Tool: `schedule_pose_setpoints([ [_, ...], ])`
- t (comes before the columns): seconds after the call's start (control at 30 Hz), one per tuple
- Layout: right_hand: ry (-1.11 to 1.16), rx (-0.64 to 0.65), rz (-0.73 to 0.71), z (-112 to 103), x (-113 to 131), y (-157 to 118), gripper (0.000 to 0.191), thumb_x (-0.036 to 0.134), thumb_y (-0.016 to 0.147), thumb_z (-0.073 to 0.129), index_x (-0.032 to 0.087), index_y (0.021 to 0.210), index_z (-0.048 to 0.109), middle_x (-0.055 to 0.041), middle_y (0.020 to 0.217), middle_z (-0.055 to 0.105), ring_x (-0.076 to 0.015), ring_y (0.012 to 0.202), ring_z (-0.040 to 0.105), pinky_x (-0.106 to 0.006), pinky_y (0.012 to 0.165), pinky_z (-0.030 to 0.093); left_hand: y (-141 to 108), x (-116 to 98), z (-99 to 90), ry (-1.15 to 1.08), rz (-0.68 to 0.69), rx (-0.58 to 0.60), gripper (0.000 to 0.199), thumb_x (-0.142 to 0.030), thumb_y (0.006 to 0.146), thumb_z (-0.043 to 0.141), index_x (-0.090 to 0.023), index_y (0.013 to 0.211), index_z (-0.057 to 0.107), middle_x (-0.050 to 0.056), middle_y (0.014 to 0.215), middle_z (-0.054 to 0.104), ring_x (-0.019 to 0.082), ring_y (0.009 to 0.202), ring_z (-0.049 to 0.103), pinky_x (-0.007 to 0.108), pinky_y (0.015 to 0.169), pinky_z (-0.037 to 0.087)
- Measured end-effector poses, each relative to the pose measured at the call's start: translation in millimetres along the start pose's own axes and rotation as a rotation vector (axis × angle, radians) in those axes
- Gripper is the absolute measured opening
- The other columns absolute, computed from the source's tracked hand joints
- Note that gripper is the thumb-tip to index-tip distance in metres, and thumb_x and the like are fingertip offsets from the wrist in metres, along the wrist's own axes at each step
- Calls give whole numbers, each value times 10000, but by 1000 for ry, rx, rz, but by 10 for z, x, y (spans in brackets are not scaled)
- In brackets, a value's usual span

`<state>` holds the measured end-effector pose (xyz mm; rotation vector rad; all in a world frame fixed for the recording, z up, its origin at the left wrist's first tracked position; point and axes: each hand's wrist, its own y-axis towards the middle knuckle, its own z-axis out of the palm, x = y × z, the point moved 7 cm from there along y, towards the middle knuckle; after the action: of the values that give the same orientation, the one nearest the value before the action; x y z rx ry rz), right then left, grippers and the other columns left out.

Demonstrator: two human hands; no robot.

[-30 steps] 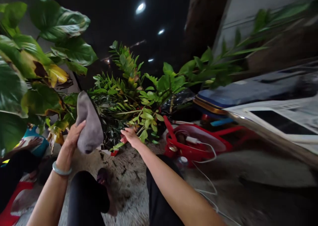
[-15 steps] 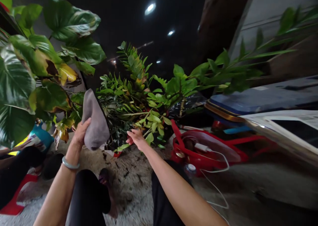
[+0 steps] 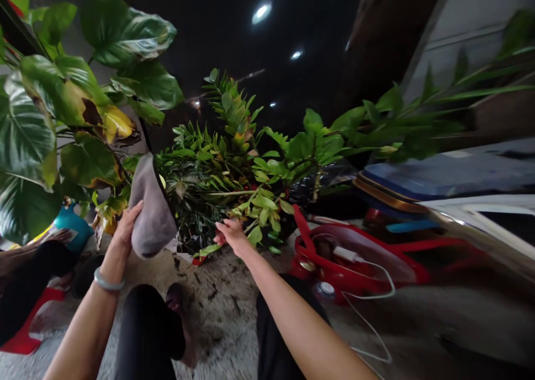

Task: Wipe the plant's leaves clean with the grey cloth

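My left hand (image 3: 124,225) is closed on the edge of a grey fabric piece (image 3: 151,215). The piece is rounded and full at the bottom, narrows toward the top, and has a dark edge along its right side; its exact kind is unclear. Beyond it are the large leaves of a potted plant (image 3: 94,162). My right hand (image 3: 232,236) reaches forward with fingers apart and nothing visible in them. It is close to the low green leaves (image 3: 261,201) of a bushy plant; whether it touches them I cannot tell.
A red bag (image 3: 355,257) with a white charger (image 3: 346,254) and trailing cable stands at right, a bottle cap (image 3: 325,290) beside it. Stacked panels or trays (image 3: 455,168) lie behind. At far left sits another person (image 3: 35,274) near a red stool (image 3: 31,324). Debris litters the floor (image 3: 217,313).
My left hand and the grey fabric piece have shifted slightly left and down, and the piece is turned a little. My right hand has hardly moved. The view has swung slightly left.
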<state>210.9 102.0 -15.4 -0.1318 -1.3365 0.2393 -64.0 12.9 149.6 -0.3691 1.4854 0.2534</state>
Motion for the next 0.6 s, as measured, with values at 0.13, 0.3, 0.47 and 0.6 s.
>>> schedule_pose_setpoints([
  [0.13,-3,3,3,12,-10,1,248,276,758,689,222,639,478,52,480,580,-147,372,612,-201,331,435,-125,522,228,188,-139,142,474,-486,606,879,-132,897,762,72,778,772,225,707,698,312,680,548],
  [0.3,2,51,-14,-43,-16,9,265,287,752,691,222,635,462,54,498,575,-145,388,624,-194,335,433,-576,534,331,337,-207,504,467,-524,649,870,-143,906,793,62,778,761,203,671,661,300,639,517],
  [0.47,19,17,-13,-59,-13,3,234,269,750,682,216,659,473,56,501,567,-156,387,627,-215,357,470,-117,-375,318,128,158,136,576,-529,639,874,-179,1082,760,73,937,787,225,800,709,284,706,548],
  [0.6,46,10,-6,-3,-9,7,261,271,755,691,218,647,460,56,498,554,-158,415,644,-218,379,493,69,-63,668,147,91,138,538,-478,625,857,-132,1023,749,61,817,762,215,716,681,305,671,536],
])
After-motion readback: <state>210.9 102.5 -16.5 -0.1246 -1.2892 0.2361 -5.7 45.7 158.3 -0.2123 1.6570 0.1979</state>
